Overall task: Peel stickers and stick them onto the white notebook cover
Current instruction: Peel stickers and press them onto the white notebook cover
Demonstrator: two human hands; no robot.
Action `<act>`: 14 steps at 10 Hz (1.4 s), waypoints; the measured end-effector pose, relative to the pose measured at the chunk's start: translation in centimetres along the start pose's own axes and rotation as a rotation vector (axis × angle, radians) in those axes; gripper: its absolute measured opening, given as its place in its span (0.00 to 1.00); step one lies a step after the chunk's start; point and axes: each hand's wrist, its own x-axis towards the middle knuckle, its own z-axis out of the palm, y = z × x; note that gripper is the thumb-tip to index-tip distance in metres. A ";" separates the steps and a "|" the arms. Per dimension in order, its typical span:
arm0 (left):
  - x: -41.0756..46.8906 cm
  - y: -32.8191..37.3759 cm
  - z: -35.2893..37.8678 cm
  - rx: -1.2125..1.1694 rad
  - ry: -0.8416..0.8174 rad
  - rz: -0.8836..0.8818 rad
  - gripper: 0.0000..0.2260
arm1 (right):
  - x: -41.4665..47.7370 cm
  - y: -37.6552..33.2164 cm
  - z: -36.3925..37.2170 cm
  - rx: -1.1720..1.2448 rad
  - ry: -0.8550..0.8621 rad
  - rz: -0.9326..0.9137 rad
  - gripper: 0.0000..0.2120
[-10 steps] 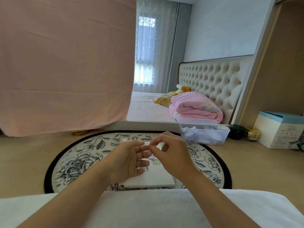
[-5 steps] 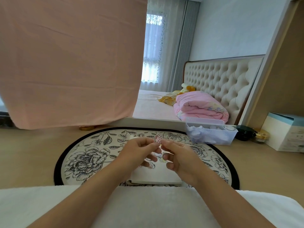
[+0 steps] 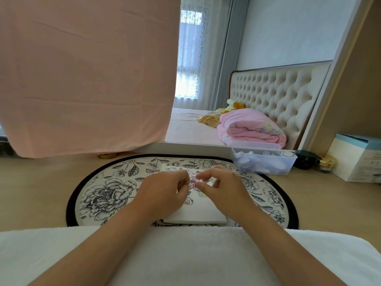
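Observation:
A white notebook (image 3: pixel 203 211) lies on a round floral mat (image 3: pixel 107 195), with a few small cartoon stickers on its cover (image 3: pixel 188 201). Just above it, my left hand (image 3: pixel 165 195) and my right hand (image 3: pixel 222 188) meet at the fingertips. Between them is a small pink-and-white cartoon sticker (image 3: pixel 192 184), pinched by my left thumb and finger. My right fingertips grip a clear backing strip (image 3: pixel 203 179) beside it. A white sheet (image 3: pixel 171 167) pokes out behind my left hand.
A clear plastic bin (image 3: pixel 261 162) of white scraps stands at the mat's far right. Beyond it are a dark jar (image 3: pixel 307 159), a gold-lidded jar (image 3: pixel 326 164) and a white-blue box (image 3: pixel 358 157). A pink cloth (image 3: pixel 86 75) hangs at the left. A white towel (image 3: pixel 185 254) covers my lap.
The view has shifted slightly. My hands have dropped a little toward the notebook, and the sticker now sits lower between my fingertips, with my right hand drawn slightly to the right.

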 end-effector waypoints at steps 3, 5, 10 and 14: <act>0.0 -0.2 0.4 0.114 0.048 0.130 0.04 | -0.1 -0.1 -0.1 -0.155 -0.034 -0.061 0.07; 0.1 0.2 0.1 0.093 0.043 0.045 0.06 | 0.0 0.0 -0.3 -0.206 -0.098 -0.041 0.06; 0.0 -1.5 1.9 0.032 -0.195 0.053 0.15 | 0.1 0.6 -2.3 0.115 -0.392 0.464 0.14; 0.1 -1.6 2.1 0.057 -0.191 0.075 0.15 | 0.7 0.1 -1.5 -0.027 -0.404 0.451 0.18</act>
